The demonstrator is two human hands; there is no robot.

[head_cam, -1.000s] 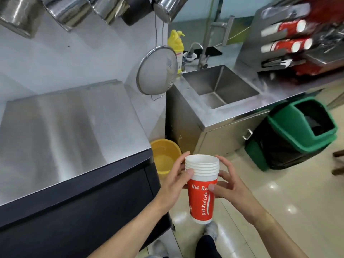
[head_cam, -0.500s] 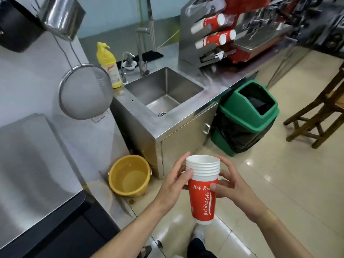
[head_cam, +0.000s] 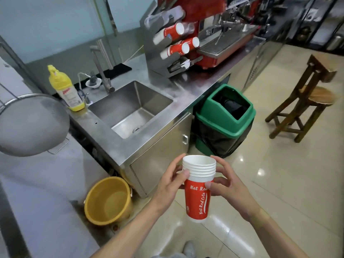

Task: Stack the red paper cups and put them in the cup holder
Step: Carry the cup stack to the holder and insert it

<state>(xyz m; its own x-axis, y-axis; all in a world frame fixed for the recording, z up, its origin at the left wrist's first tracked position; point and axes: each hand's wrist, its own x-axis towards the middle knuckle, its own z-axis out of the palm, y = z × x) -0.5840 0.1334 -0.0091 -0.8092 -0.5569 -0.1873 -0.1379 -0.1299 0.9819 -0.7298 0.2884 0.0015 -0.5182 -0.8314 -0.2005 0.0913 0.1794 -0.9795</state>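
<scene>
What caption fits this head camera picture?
Both hands, left hand and right hand, hold stacked cups near the cup holder.

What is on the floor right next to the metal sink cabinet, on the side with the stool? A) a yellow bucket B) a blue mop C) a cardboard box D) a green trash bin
D: the green trash bin with a black bag stands on the floor between the sink cabinet and the wooden stool.

Both hands, left hand (head_cam: 170,180) and right hand (head_cam: 226,184), grip an upright stack of nested red paper cups (head_cam: 198,187) over the tiled floor, with the steel countertop cup holder (head_cam: 158,53) far off toward twelve o'clock.
</scene>
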